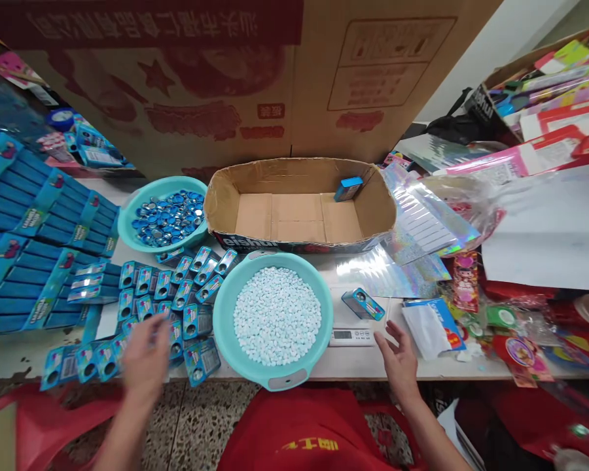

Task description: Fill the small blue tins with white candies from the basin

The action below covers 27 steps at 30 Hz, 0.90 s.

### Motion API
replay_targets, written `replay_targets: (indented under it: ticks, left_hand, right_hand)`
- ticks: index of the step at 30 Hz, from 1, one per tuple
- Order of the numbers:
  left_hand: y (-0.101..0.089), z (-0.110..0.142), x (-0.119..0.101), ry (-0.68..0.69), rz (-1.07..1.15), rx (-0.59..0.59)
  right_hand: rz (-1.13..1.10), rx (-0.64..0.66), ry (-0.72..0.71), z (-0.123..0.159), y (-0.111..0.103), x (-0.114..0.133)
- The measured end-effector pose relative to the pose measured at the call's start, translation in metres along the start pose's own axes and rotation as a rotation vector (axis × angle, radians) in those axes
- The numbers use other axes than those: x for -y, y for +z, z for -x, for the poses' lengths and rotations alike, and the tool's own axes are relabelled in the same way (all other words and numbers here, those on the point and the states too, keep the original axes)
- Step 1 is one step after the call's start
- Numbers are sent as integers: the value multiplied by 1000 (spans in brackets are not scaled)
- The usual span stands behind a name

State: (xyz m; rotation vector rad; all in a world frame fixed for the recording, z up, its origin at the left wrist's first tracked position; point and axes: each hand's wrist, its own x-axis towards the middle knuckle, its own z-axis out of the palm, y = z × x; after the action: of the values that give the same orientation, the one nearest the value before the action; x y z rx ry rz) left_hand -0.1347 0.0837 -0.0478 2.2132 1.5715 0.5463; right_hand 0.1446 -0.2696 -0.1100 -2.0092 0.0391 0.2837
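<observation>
My left hand (147,356) is smeared by motion above a cluster of small blue tins (182,292) with round holes in their tops. Whether its fingers hold anything does not show. On the right, my right hand (398,360) hovers beside a white digital scale (353,337), fingers apart and nothing between them. A single blue tin (363,304) lies on the scale, close to those fingertips. Between my hands stands a turquoise basin (273,379) of small pale candies (277,316). Behind the tins, another turquoise basin (163,247) holds blue and silver round caps (169,216).
An open cardboard box (297,219) with one blue tin (348,188) inside sits behind the candy basin. Stacked blue packs (34,235) line the left. Shiny holographic sheets (373,271) and plastic packaging (515,314) cover the right side. A large carton (255,85) rises at the back.
</observation>
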Motion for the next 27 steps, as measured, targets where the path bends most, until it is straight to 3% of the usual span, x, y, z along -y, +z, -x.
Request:
replay_targets:
  ticks: [3, 5, 7, 9, 12, 16, 18, 21, 24, 27]
  left_hand:
    - [54, 26, -52, 406, -8, 507]
    - [86, 43, -83, 498, -146, 678]
    - [104, 56, -102, 562, -236, 752]
    - [109, 65, -107, 615, -242, 709]
    - [99, 69, -93, 634, -172, 475]
    - [76, 64, -56, 517, -107, 129]
    - [68, 59, -48, 464, -60, 56]
    - [58, 56, -62, 480, 97, 117]
    - [46, 58, -96, 605, 246, 334]
    - [34, 60, -119, 645, 287, 529]
  right_hand:
    - [-9, 5, -47, -7, 11, 7]
    - [-8, 0, -68, -13, 20, 10]
    - [22, -8, -104, -21, 27, 14]
    - [99, 0, -110, -31, 32, 21]
    - [219, 20, -60, -44, 33, 36]
    - [252, -139, -83, -42, 28, 69]
    - [210, -63, -173, -29, 30, 88]
    - [121, 264, -358, -1, 47, 114]
    - [48, 604, -543, 27, 74, 129]
    - [-18, 776, -575, 44, 95, 127]
